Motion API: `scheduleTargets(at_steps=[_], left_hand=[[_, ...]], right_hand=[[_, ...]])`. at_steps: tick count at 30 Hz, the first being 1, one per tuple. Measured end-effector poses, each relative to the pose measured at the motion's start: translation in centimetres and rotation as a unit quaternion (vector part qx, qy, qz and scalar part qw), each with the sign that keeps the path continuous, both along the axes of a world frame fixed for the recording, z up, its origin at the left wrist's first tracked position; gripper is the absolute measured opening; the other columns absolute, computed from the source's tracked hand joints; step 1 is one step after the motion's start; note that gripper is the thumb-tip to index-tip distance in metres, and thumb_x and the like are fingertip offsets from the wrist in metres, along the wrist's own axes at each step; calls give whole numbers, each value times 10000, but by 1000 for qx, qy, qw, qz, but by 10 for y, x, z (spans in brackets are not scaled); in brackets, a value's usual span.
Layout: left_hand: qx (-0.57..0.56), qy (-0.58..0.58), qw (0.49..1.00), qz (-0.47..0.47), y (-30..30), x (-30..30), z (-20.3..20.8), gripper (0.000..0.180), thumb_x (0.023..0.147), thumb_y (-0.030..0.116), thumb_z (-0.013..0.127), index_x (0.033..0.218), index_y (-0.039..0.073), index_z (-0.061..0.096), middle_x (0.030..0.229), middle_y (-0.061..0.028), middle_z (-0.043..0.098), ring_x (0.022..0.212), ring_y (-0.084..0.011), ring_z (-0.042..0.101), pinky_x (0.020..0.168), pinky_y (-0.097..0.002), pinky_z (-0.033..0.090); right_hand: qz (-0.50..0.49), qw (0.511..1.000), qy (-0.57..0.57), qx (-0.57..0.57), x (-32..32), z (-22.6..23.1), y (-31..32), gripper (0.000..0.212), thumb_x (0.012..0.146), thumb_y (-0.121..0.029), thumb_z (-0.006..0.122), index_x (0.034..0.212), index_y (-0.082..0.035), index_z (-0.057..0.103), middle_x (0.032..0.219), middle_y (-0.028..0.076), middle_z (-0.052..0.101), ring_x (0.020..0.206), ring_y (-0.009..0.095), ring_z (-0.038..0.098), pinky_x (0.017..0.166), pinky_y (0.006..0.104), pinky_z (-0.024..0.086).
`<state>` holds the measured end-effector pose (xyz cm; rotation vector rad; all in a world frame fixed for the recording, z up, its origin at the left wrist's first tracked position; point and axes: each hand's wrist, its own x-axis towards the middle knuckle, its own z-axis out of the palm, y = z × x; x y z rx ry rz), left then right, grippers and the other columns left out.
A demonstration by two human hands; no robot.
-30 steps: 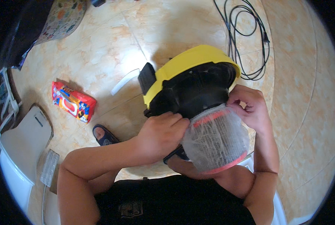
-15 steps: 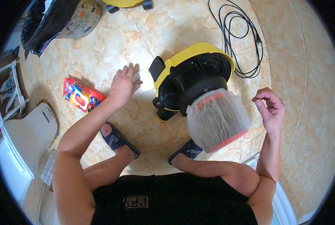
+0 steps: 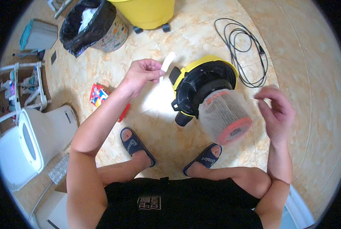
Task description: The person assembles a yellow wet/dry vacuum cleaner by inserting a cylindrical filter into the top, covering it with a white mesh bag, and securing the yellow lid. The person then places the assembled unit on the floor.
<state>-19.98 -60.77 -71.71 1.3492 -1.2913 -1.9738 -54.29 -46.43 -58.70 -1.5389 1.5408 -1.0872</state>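
Note:
My left hand [image 3: 143,75] pinches a thin white strip [image 3: 169,61] between thumb and fingers, above the floor. Beside it lies the yellow-rimmed black vacuum cleaner head [image 3: 210,74], its underside toward me. A cylindrical filter [image 3: 224,116] with orange-red ends sticks out of it, wrapped in a thin translucent cover. To the right of the filter, my right hand [image 3: 278,114] hangs apart from it, fingers curled and thumb close to the index finger. What it holds, if anything, I cannot make out. A red packet of wipes [image 3: 98,94] lies partly behind my left forearm.
A coiled black cable [image 3: 231,51] lies at the far right. At the back stand a yellow wheeled tub [image 3: 149,15] and a patterned bin [image 3: 111,38] lined with a black bag. A white toilet [image 3: 50,129] and a white rack [image 3: 17,84] line the left side.
My left hand has lifted the white strip off the floor and moved away from me. The view has shifted, showing more of the tub, bin and toilet. My right hand stays beside the filter.

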Motion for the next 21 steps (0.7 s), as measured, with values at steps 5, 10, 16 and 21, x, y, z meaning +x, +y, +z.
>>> scheduleTargets(at_steps=[5,10,16,21], left_hand=[[38,227,973,-35,24,-84,95,221,822,80,716,1018,21,631,889,-34,669,766,-108,630,699,-239,509],[5,258,966,13,34,-132,127,172,815,11,708,949,-31,609,849,-99,676,738,-145,665,682,-243,547],[-83,202,975,30,44,-160,141,134,800,-22,711,894,-32,617,791,-92,672,681,-114,639,641,-223,532],[-99,169,980,-9,48,-173,142,80,821,-12,692,861,-34,626,785,-88,667,671,-109,631,642,-218,528]], right_hand=[[22,989,-87,120,46,0,-33,144,839,-122,680,916,-1,660,796,18,657,692,68,579,637,223,476],[-34,964,-244,101,47,-3,-44,150,852,-122,664,896,21,652,750,17,639,647,55,563,548,213,463],[-49,955,-286,62,27,5,-34,125,843,-95,653,883,23,653,748,32,650,629,55,585,500,223,489],[-69,963,-255,43,15,8,-24,102,833,-67,639,856,32,651,744,34,652,638,56,588,526,217,488]])
